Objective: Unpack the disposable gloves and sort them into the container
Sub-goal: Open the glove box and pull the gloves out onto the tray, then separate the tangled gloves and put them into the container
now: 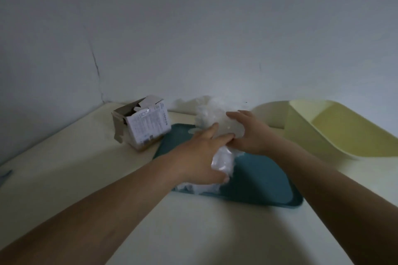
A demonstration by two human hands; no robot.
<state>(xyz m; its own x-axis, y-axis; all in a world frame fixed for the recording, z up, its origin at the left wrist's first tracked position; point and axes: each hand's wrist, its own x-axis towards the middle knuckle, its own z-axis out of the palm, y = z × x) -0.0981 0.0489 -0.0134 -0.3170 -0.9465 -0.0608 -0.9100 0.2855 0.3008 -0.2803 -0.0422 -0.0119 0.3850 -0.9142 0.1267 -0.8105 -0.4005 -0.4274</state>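
The left grip [202, 157] curls round the lower part of the crumpled clear disposable gloves [212, 114], and the right grip [247, 133] wraps over their top, above the teal tray [258, 180]. The yellow-green container [336, 129] sits near, to the right. A torn cardboard box [140, 125] stands at the tray's far left corner. Bare bench [64, 168] spreads leftward.

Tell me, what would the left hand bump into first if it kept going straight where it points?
The left hand grips the bundle of clear gloves, so it would push into those first. Just behind them is the right hand, probably next, though depth is hard to judge.
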